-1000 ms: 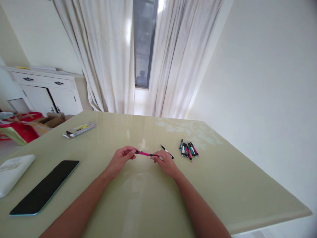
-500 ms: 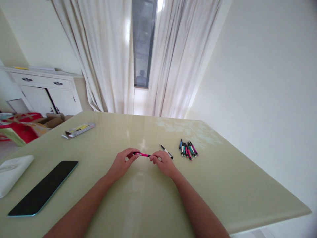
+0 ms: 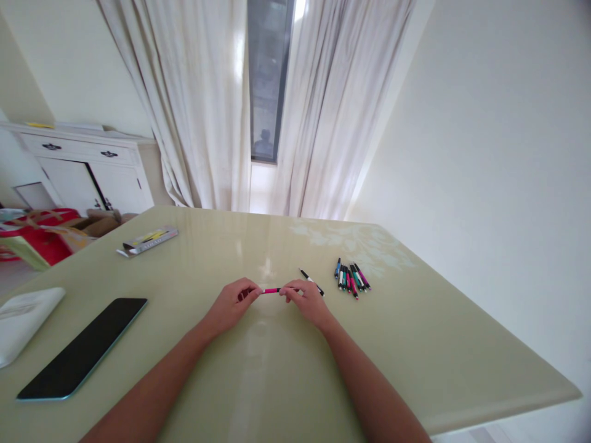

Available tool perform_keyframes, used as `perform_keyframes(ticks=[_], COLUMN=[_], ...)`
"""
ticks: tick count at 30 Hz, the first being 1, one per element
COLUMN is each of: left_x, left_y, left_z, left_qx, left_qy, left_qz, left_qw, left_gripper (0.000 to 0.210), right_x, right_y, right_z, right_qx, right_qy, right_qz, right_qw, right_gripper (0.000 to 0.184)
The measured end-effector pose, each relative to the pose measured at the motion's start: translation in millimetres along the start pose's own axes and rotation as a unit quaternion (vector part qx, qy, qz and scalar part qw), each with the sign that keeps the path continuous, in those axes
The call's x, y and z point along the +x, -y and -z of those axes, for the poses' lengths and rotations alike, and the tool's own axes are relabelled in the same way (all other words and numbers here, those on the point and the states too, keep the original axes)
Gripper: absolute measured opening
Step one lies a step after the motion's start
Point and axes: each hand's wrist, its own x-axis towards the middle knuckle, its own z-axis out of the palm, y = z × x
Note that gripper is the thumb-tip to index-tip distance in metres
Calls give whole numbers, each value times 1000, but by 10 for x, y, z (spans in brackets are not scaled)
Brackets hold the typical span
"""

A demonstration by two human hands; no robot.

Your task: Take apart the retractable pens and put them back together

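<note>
A pink and black pen point(image 3: 271, 291) lies level between my two hands, just above the table. My left hand point(image 3: 236, 299) pinches its left end, and the fingers cover that tip. The black right end is pinched by my right hand point(image 3: 305, 299), thumb against fingers. Just behind my right hand a white and black pen point(image 3: 311, 281) rests on the table at a slant. Further right lies a loose bunch of pens point(image 3: 351, 278) in blue, white, green, pink and purple with black parts.
The pale green glossy table point(image 3: 286, 381) has a long pen box point(image 3: 150, 240) at the back left. A dark flat tablet-like slab point(image 3: 85, 347) and a white object point(image 3: 28, 320) lie on the left. Beyond stand a white cabinet point(image 3: 92, 166), a red bag point(image 3: 46, 243) and curtains point(image 3: 198, 104).
My left hand has shifted slightly right along the pen and now covers its left end, so less of the pen shows. The right hand stays nearly still. The other pens have not moved.
</note>
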Motion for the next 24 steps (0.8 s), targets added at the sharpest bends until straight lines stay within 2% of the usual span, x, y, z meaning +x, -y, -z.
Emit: perform_keyframes(ticks=[2, 4, 7, 9, 10, 13, 15, 17, 19, 21, 24], left_x=[-9, -23, -46, -56, -60, -64, -63, -58, -53, -46, -37], left_y=[-23, -55, -93, -101, -100, -83, -72, -62, -51, -33, -6], left_z=[-8, -44, -123, -155, -157, -107, -56, -20, -9, -7, 8], left_qx=[-19, -30, -36, -26, -17, 30, 78, 125, 148, 149, 138], left_qy=[7, 18, 56, 64, 48, -51, -77, -48, -21, -32, -57], left_qz=[6, 6, -10, -31, -43, -94, -151, -204, -223, -211, -193], left_qw=[1000, 999, 998, 997, 998, 994, 982, 970, 963, 966, 970], left_gripper=[34, 31, 26, 28, 30, 28, 35, 31, 21, 22, 24], right_x=[9, 15, 12, 0, -8, -37, -54, -64, -64, -56, -45], right_y=[-29, -38, 2, 49, 71, 116, 133, 148, 166, 185, 201], right_z=[-23, -63, -122, -140, -140, -121, -104, -84, -53, -8, 61], right_qx=[92, 175, 227, 227, 219, 176, 146, 133, 137, 133, 80], right_qy=[-26, -44, -29, 10, 34, 106, 129, 137, 150, 151, 111], right_qz=[-44, -69, -72, -67, -68, -77, -73, -66, -71, -80, -82], right_qw=[994, 981, 971, 972, 973, 976, 978, 979, 977, 976, 987], right_gripper=[20, 24, 30, 33, 35, 44, 47, 47, 44, 40, 35])
